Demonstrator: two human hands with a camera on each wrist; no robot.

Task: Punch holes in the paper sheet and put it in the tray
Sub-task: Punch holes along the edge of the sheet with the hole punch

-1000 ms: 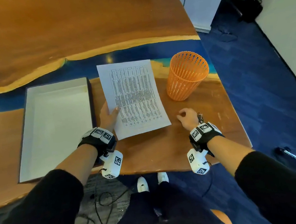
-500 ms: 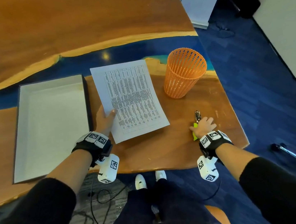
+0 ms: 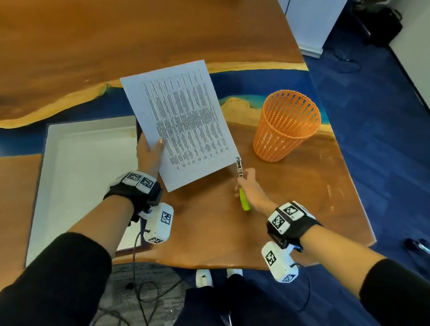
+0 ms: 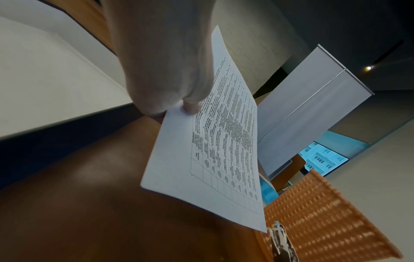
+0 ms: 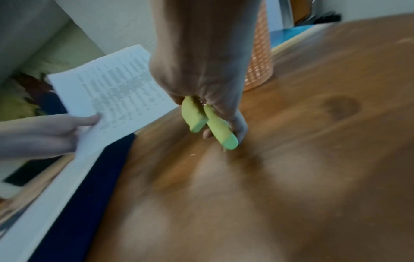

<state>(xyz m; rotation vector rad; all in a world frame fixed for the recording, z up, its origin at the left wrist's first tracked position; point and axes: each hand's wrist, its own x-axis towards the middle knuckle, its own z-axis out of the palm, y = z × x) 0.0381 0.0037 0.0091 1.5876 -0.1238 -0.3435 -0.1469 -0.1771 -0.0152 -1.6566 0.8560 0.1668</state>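
Note:
A printed paper sheet (image 3: 184,123) is lifted off the table, and my left hand (image 3: 149,152) pinches its left edge with the thumb on top. The same sheet (image 4: 221,141) fills the left wrist view, tilted above the wood. My right hand (image 3: 248,185) grips a hole punch (image 3: 241,184) with green handles and a metal head, which points at the sheet's near right corner. In the right wrist view the green handles (image 5: 208,120) stick out below my curled fingers. The shallow white tray (image 3: 81,175) lies empty at the left of the sheet.
An orange mesh basket (image 3: 285,123) stands on the table to the right of the sheet. The wooden table (image 3: 217,231) has a blue resin band across it; its near edge is just behind my wrists. Cables lie on the floor below.
My right hand took the hole punch from the table's right side and brought it to the sheet's near right corner. My left hand lifted the sheet off the table.

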